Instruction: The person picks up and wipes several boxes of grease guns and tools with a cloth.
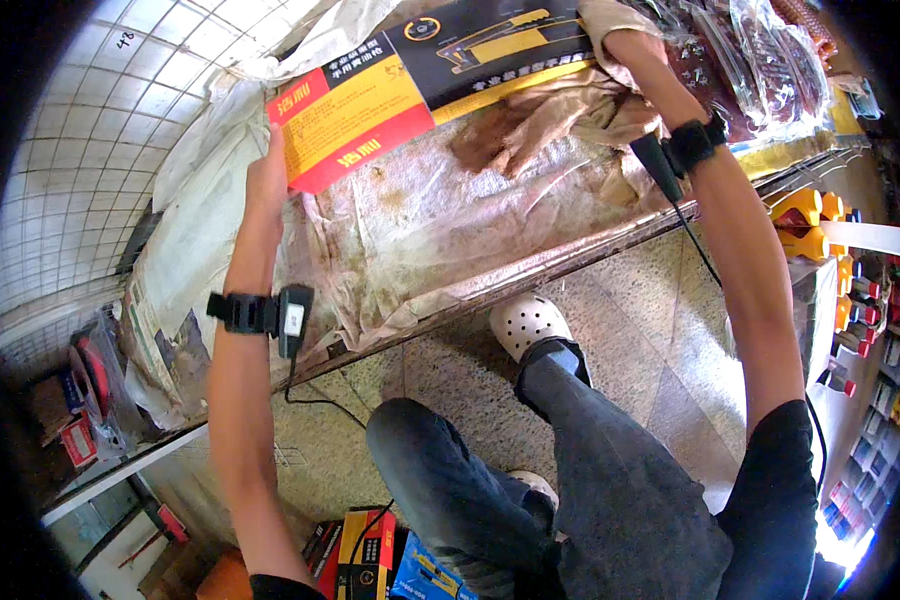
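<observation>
While my left hand (pixel 264 180) grips the box (pixel 435 80) at its left end (fingertips hidden), its long axis roughly parallels the front edge of the bench (pixel 410 240); my right hand (pixel 635 48), curled around a cloth (pixel 608 18), meets the opposite end.

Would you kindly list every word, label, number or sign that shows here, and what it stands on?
I leave the wording uncopied:
Long box: legible lettering on red, yellow and black panels; smaller lines blurred.
White tiled wall: a short, dark handwritten number.
Left wrist device: white label, too small to read.
Red-yellow box, blue box, shelf packages: any print too small to read.
</observation>
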Available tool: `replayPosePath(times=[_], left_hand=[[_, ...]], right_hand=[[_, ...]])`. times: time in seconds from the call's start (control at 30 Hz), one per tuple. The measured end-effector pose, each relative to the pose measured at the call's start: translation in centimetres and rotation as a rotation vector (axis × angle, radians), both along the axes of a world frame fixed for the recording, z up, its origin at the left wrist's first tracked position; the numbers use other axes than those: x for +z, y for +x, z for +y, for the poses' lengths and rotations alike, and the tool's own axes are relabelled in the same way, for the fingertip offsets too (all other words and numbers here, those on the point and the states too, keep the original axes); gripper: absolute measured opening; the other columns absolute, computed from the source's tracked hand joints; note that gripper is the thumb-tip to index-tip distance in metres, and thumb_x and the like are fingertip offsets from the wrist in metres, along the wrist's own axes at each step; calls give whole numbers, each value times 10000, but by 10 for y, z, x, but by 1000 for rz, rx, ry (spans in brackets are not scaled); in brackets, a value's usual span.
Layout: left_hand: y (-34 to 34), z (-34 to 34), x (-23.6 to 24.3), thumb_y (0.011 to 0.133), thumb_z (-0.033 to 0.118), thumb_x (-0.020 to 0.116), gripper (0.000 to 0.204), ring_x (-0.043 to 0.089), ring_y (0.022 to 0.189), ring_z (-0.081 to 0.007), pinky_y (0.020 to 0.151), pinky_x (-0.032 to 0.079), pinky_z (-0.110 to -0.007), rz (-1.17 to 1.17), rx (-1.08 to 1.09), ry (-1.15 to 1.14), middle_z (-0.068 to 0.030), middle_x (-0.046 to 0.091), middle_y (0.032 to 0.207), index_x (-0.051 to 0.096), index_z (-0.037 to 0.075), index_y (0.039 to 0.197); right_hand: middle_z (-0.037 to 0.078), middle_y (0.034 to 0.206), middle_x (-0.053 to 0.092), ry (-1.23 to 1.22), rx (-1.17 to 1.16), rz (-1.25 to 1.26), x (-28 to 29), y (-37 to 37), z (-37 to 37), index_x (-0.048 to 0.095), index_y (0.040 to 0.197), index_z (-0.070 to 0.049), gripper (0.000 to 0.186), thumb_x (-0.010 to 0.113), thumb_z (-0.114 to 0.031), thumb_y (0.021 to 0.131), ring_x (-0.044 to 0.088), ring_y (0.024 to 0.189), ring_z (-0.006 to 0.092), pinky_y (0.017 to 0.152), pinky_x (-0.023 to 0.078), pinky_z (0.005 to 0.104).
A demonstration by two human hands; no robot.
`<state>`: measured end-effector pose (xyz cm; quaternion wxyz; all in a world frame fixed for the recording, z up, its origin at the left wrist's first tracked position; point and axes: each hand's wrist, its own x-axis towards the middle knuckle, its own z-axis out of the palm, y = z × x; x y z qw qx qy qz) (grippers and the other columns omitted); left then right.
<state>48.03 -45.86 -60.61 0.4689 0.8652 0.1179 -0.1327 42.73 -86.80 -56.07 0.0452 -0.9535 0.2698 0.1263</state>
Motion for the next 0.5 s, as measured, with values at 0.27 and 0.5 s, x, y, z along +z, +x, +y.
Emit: replayPosePath(times=[0.27,0.5], left_hand=[[-83,-11,49,876,557,425,606,536,1052,-182,895,409,-441,181,70,-351,-80,582,1129,512,54,1204],[-122,4,38,907,404,469,474,545,1039,-203,892,422,-433,266,-21,-526,-97,569,1144,504,21,1185]], right_hand=[[270,1019,585,0,600,-33,-14,-51,-42,624,999,23,331,641,-124,703,567,1017,361,805,470,440],[215,903,559,-74,559,-476,-36,-108,-61,515,966,24,461,696,-35,545,541,879,403,773,460,411]])
